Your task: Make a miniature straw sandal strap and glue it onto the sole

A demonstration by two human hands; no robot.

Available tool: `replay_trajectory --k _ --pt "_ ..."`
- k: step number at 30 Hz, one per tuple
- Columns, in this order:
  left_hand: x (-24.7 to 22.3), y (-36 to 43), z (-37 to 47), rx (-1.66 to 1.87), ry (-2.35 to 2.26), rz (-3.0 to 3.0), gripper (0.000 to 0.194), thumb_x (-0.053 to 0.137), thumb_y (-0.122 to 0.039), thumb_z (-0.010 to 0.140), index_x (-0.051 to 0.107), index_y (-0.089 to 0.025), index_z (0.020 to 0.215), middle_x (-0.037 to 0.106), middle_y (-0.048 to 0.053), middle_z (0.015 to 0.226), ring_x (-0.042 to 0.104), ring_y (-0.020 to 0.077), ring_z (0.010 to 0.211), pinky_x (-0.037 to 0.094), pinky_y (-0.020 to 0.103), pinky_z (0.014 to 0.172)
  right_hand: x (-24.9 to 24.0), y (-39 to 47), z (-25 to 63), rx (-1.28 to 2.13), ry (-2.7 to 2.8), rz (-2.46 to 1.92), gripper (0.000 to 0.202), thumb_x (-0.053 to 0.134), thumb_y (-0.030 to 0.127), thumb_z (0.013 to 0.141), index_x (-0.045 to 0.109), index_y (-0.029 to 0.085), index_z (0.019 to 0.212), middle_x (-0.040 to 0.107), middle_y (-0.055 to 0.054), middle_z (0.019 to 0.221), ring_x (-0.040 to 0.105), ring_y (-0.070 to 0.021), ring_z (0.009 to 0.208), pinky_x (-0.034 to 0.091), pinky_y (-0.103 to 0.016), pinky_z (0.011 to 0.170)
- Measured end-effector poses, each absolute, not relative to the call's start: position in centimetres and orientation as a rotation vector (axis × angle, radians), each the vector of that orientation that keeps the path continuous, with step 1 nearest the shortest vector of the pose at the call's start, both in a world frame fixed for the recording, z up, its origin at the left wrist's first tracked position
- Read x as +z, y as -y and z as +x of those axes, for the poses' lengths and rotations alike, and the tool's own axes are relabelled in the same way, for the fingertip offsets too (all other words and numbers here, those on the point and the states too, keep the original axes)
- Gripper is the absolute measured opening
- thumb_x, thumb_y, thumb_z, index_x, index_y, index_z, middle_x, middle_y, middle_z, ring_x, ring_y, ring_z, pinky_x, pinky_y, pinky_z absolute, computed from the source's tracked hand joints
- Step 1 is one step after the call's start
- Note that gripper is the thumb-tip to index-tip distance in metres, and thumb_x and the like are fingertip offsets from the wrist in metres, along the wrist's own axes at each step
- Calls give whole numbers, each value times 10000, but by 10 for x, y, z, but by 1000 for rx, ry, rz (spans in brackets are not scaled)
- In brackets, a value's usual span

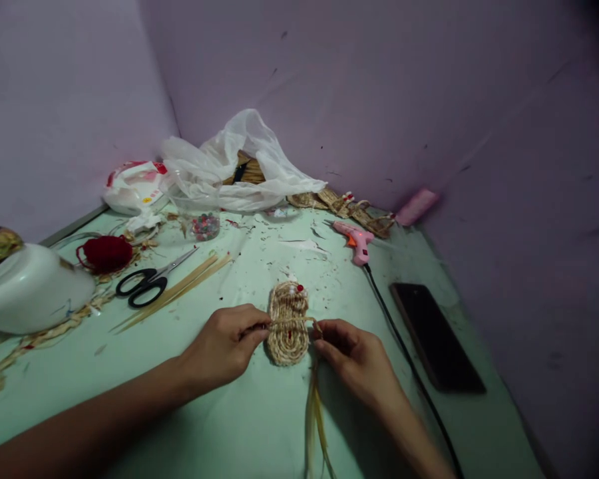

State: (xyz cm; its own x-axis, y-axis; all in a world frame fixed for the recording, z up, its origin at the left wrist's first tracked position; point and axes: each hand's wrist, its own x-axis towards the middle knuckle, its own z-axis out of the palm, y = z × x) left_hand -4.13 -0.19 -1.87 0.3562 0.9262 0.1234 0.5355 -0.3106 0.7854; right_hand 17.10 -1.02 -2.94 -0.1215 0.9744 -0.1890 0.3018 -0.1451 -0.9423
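Note:
A small sole-shaped piece of coiled straw braid lies on the green table, with a red and a white bead near its top. Across its middle runs a thin braided straw cord. My left hand pinches the cord's left end at the piece's left edge. On the other side, my right hand grips the cord between thumb and fingers, just off the right edge. Loose straw strands hang down from the cord below my right hand.
Right: pink glue gun with black cable, dark phone. Left: black-handled scissors, straw strips, red yarn, white jar. Back: bead container, plastic bag, braided straw pieces, pink roll.

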Motion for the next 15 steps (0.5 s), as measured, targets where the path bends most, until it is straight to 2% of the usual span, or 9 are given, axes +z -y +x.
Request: replay_trajectory --k 3,7,11,15 --pt "-20 5 -39 748 -1264 1976 176 474 -161 772 633 -161 849 656 32 779 580 129 710 443 244 663 -27 13 178 1204 1543 -1589 190 607 211 660 647 136 830 690 -85 773 631 -196 690 476 -305 658" --pt "-19 8 -37 723 -1299 1965 165 486 -175 765 642 -158 818 661 31 765 582 133 696 442 248 652 -24 16 179 1059 1671 -1705 129 604 262 691 663 160 744 684 -59 675 616 -186 614 454 -288 580" --pt "-18 8 -35 695 -1354 1880 160 506 -194 752 650 -151 807 668 28 742 588 135 672 441 248 635 -25 17 173 727 1752 -1616 121 571 247 731 666 176 757 685 -54 732 611 -177 665 447 -284 628" --pt "-18 9 -33 688 -1366 1867 158 506 -199 748 648 -157 801 668 23 742 588 135 676 438 248 643 -26 19 167 745 1822 -1557 113 556 174 727 661 176 768 683 -40 731 608 -163 659 439 -265 625"
